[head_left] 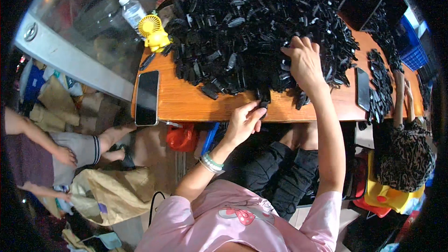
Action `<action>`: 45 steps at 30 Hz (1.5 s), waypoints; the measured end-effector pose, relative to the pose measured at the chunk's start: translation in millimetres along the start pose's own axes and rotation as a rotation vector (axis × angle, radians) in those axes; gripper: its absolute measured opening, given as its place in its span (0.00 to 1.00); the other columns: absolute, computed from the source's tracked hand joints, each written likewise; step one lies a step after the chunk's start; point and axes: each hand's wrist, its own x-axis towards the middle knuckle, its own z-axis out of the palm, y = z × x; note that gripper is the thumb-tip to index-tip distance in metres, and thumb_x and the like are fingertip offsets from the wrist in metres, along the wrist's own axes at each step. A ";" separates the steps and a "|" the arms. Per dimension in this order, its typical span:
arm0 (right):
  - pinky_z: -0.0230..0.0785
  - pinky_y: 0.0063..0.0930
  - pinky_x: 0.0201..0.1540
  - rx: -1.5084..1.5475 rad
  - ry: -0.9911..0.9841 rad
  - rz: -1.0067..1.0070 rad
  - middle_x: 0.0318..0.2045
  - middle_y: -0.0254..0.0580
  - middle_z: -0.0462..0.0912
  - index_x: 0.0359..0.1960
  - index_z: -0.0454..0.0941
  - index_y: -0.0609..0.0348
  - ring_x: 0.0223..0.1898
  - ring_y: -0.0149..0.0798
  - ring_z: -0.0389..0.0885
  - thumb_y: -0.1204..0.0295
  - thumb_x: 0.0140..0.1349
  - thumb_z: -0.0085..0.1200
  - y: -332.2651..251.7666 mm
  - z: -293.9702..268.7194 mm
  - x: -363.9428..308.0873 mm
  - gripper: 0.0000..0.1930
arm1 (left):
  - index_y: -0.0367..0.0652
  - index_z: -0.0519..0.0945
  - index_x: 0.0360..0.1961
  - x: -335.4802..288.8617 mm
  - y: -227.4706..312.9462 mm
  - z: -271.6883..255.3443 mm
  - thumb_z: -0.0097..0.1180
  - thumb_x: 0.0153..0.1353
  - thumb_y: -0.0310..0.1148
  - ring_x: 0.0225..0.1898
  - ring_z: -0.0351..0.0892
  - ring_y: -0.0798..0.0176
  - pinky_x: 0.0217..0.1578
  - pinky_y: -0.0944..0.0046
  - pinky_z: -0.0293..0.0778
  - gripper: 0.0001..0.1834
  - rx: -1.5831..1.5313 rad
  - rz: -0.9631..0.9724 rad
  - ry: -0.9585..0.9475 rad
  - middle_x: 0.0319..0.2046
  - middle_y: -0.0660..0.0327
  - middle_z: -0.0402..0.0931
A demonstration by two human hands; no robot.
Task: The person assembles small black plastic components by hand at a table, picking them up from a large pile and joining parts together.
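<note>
A wide heap of small, long black plastic pieces [233, 21] covers the back and middle of the wooden table [186, 102]. At the table's front edge, my left hand [245, 122] pinches a black plastic piece [264, 97] between thumb and fingers; a bracelet circles that wrist. My right hand [305, 63] reaches over the right part of the heap with its fingers bent down among the pieces. Its fingertips are partly hidden, and whatever they grip cannot be made out.
A phone [147, 98] lies at the table's left edge, near a yellow fan [156, 35] and a water bottle [133, 11]. Another phone [362, 88] lies right, beside a smaller black pile [380, 86]. One person [406, 154] works at right; another [51, 154] sits at left.
</note>
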 end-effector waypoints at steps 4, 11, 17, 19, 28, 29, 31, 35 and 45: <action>0.65 0.38 0.47 0.102 -0.070 -0.016 0.39 0.45 0.75 0.41 0.82 0.53 0.44 0.46 0.73 0.78 0.50 0.48 8.0 -3.3 3.5 0.16 | 0.34 0.76 0.46 -0.3 0.7 4.0 0.52 0.63 0.34 0.15 0.68 0.78 0.14 0.77 0.63 0.15 -0.005 0.028 -0.007 0.22 0.68 0.75; 0.70 0.35 0.44 0.560 0.050 0.088 0.35 0.49 0.76 0.37 0.77 0.64 0.40 0.46 0.76 0.83 0.42 0.60 14.0 -2.3 2.0 0.16 | 0.36 0.76 0.47 -0.7 -3.1 1.3 0.51 0.63 0.34 0.17 0.71 0.76 0.14 0.77 0.63 0.15 0.037 0.020 -0.014 0.31 0.61 0.79; 0.71 0.29 0.38 0.648 0.115 0.585 0.30 0.50 0.79 0.32 0.81 0.63 0.32 0.44 0.80 0.73 0.45 0.63 25.4 9.2 -15.1 0.11 | 0.34 0.75 0.48 -4.9 -5.0 2.3 0.52 0.63 0.34 0.16 0.70 0.76 0.15 0.77 0.64 0.17 0.056 0.022 -0.006 0.25 0.63 0.76; 0.71 0.30 0.38 0.624 0.114 0.547 0.33 0.50 0.78 0.37 0.80 0.63 0.33 0.46 0.79 0.75 0.45 0.62 31.5 11.3 -17.7 0.14 | 0.33 0.75 0.48 -7.4 -6.8 4.5 0.53 0.63 0.35 0.16 0.69 0.77 0.15 0.76 0.64 0.17 0.094 0.010 -0.014 0.22 0.64 0.75; 0.71 0.31 0.42 0.757 0.197 0.305 0.39 0.52 0.77 0.52 0.72 0.62 0.36 0.46 0.77 0.81 0.48 0.58 33.1 17.9 -8.3 0.25 | 0.34 0.76 0.48 -9.6 -8.9 15.4 0.53 0.63 0.35 0.16 0.69 0.77 0.15 0.76 0.63 0.17 0.172 0.092 0.050 0.20 0.67 0.73; 0.70 0.32 0.42 0.714 0.189 0.275 0.39 0.52 0.77 0.51 0.73 0.62 0.36 0.47 0.77 0.80 0.50 0.57 34.0 20.9 -9.9 0.23 | 0.34 0.76 0.48 -9.1 -10.2 15.5 0.53 0.63 0.35 0.16 0.69 0.77 0.15 0.76 0.63 0.17 0.173 0.091 0.045 0.20 0.67 0.73; 0.69 0.33 0.43 0.630 0.216 0.249 0.38 0.52 0.77 0.50 0.74 0.62 0.36 0.50 0.76 0.79 0.52 0.55 31.9 19.3 -11.8 0.20 | 0.34 0.76 0.46 -8.2 -14.0 14.7 0.53 0.63 0.34 0.16 0.69 0.78 0.14 0.76 0.63 0.15 0.178 0.081 0.048 0.22 0.67 0.74; 0.68 0.33 0.44 0.763 0.142 0.274 0.35 0.50 0.76 0.50 0.74 0.63 0.37 0.48 0.76 0.79 0.54 0.54 15.8 -8.1 -27.1 0.19 | 0.34 0.76 0.44 -10.4 -9.9 13.3 0.52 0.64 0.34 0.16 0.68 0.78 0.15 0.77 0.62 0.14 0.166 0.079 0.053 0.21 0.67 0.74; 0.67 0.32 0.44 1.280 -0.202 0.178 0.35 0.47 0.77 0.49 0.74 0.63 0.38 0.44 0.76 0.77 0.57 0.54 -53.8 -43.8 -129.8 0.16 | 0.27 0.73 0.45 -38.6 34.2 5.1 0.54 0.60 0.25 0.23 0.71 0.70 0.24 0.72 0.67 0.14 0.236 0.261 -0.026 0.33 0.56 0.73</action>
